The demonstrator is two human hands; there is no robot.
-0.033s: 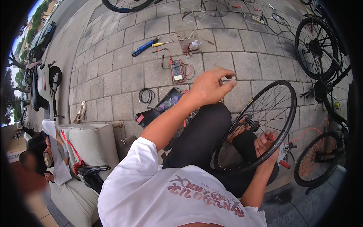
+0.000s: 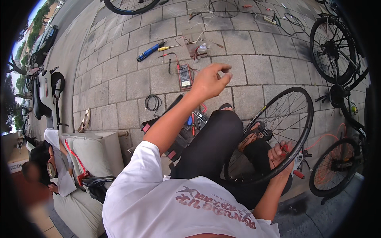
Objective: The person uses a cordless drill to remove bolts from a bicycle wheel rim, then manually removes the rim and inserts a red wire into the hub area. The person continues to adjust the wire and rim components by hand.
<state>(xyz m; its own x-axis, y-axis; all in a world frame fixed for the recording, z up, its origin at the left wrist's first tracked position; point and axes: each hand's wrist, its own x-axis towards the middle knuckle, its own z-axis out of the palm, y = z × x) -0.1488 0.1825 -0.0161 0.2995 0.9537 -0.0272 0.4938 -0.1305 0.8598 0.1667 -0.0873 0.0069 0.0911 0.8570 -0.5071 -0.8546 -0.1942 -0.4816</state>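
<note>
A spoked bicycle wheel with a black rim [image 2: 308,115] leans tilted across my lap, its hub near my bent knee. My right hand [image 2: 274,155] is closed at the near right part of the wheel, by the spokes and rim. A small red tool [image 2: 285,148] shows between its fingers; its exact kind is mostly hidden. My left hand [image 2: 209,80] hangs in the air over the paving, thumb and fingers curved with a gap between them and nothing visible in them. Nearest to it is a red-edged multimeter [image 2: 185,77] with its leads on the ground.
Beyond lie a blue cylindrical tool [image 2: 150,51], a yellow-handled screwdriver [image 2: 165,48] and wires. An open toolbox [image 2: 180,146] is partly under my left arm. Bicycles [image 2: 332,49] stand at right. On the left are a couch [image 2: 89,152], a seated person and a parked scooter [image 2: 46,89].
My left hand has moved left and slightly away from me, away from the wheel. More of the toolbox and my foot shows. My right hand and the wheel have barely shifted.
</note>
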